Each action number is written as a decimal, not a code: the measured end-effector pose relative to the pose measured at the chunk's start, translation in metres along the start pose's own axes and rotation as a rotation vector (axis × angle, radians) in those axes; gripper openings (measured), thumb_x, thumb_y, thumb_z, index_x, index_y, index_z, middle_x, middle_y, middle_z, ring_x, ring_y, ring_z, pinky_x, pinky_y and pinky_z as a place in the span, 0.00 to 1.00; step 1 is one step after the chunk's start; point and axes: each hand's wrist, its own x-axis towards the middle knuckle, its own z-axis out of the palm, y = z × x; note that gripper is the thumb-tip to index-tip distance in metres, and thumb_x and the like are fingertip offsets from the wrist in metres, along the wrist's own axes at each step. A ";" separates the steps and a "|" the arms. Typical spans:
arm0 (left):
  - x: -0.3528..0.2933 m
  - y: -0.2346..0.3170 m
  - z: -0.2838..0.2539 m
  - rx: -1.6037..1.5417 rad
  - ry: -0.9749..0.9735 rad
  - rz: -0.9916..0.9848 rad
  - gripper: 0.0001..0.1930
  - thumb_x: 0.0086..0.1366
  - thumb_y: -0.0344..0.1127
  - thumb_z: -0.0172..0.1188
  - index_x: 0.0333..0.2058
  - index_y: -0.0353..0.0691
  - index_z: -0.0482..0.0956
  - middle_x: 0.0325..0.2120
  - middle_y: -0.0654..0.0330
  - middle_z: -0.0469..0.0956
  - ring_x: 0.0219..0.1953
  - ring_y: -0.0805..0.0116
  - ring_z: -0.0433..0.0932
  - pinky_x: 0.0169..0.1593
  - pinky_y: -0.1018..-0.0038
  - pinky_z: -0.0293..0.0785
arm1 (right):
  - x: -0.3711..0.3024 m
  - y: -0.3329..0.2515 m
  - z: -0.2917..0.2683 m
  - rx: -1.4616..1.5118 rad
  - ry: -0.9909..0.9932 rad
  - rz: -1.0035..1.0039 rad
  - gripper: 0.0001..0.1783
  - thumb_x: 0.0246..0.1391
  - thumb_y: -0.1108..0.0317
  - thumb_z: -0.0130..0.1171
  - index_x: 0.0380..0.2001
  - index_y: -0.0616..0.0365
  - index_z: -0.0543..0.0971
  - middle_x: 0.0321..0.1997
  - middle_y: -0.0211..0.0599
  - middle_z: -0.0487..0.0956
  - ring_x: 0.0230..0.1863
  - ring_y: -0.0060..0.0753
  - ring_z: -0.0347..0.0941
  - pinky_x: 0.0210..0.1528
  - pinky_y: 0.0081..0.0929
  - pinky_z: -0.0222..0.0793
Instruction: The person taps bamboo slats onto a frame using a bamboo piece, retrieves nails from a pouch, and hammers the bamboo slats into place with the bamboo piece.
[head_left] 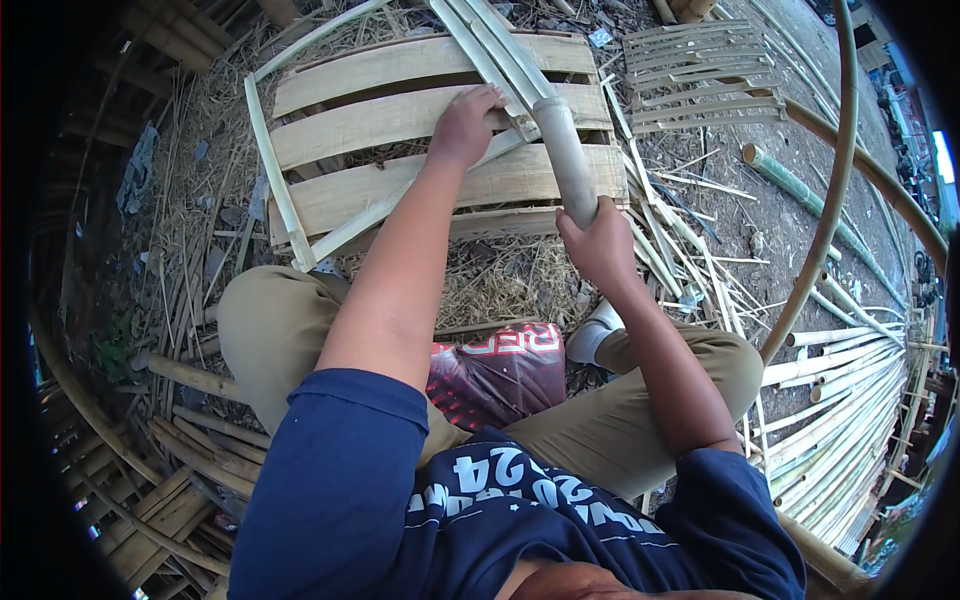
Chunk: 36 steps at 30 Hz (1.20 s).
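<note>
A pale bamboo pole (570, 165) slants across a low slatted wooden platform (390, 92). Its near part is a whole round tube, and beyond the node its far part is split lengthwise into strips (490, 50). My right hand (603, 245) is wrapped round the tube's near end. My left hand (468, 125) lies over the slats just left of the split part, fingers stretched toward it; whether the fingertips touch the bamboo is hard to see. A thin bent bamboo strip (270, 165) runs round the platform's left side and passes under my left forearm.
A rack of thin slats (700, 75) lies at the far right. Cut bamboo poles (840, 400) are piled at the right, with a green pole (800, 190) above them. A curved pole (835, 200) arches nearby. Shavings and splinters (500, 280) litter the ground between my crossed legs and the platform.
</note>
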 end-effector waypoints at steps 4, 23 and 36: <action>-0.002 -0.001 -0.002 0.036 -0.008 -0.021 0.26 0.56 0.14 0.46 0.48 0.39 0.85 0.57 0.48 0.80 0.64 0.51 0.74 0.70 0.62 0.68 | 0.000 0.001 0.008 0.065 0.015 0.050 0.28 0.55 0.50 0.67 0.37 0.71 0.76 0.32 0.64 0.82 0.37 0.66 0.82 0.42 0.52 0.76; -0.004 -0.003 -0.007 0.075 -0.011 -0.012 0.24 0.55 0.14 0.47 0.46 0.38 0.85 0.57 0.49 0.79 0.63 0.50 0.74 0.69 0.62 0.69 | -0.008 -0.008 0.011 -0.025 0.042 -0.067 0.25 0.55 0.51 0.67 0.38 0.66 0.75 0.31 0.61 0.82 0.36 0.65 0.81 0.42 0.54 0.75; -0.001 0.002 -0.003 0.093 -0.004 0.012 0.24 0.56 0.15 0.48 0.47 0.39 0.85 0.57 0.50 0.79 0.63 0.52 0.74 0.68 0.62 0.69 | 0.000 0.005 0.009 -0.125 -0.003 -0.046 0.26 0.55 0.53 0.67 0.40 0.68 0.74 0.30 0.62 0.82 0.36 0.66 0.81 0.42 0.55 0.75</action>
